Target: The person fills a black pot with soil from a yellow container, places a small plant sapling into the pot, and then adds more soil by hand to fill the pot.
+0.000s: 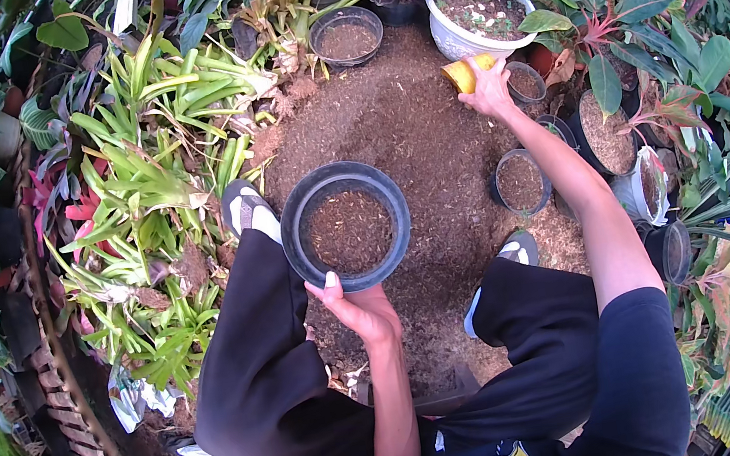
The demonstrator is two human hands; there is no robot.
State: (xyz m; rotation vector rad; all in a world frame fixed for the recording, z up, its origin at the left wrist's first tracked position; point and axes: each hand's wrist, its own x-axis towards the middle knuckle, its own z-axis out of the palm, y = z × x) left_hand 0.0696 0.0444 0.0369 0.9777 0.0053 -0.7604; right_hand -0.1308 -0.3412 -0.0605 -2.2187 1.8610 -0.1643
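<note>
My left hand (361,312) supports a black plastic plant pot (289,238) from its near side and below, thumb by the rim. Brown soil mix (351,231) lies inside the pot. Ahead and to the right, my right hand (488,86) grips a yellow scoop-like container (464,74), its opening turned left, just in front of a white planter (450,37). Loose brown soil (419,115) spreads over the ground between my feet. How much the yellow container holds cannot be seen.
Uprooted green leafy plants (146,168) are heaped on the left. A black pot of soil (346,36) stands at the far side. Small soil-filled pots (521,183) and potted foliage plants (603,79) line the right, beside a white bag (643,189).
</note>
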